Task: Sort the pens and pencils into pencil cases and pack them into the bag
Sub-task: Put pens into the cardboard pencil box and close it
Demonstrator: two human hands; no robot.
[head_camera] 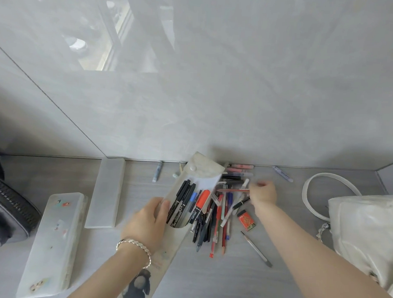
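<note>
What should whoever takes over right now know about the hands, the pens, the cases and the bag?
Left hand grips the open flap pouch. Right hand seems to pinch a thin red pen above the pile.
Done: several markers sit in the pouch.
Left: most pens lie in the pile, with a pencil and an orange eraser box beside it and a stray blue pen by the wall. The sticker case and white case lie shut on the left. No case shows in the white bag on the right.
</note>
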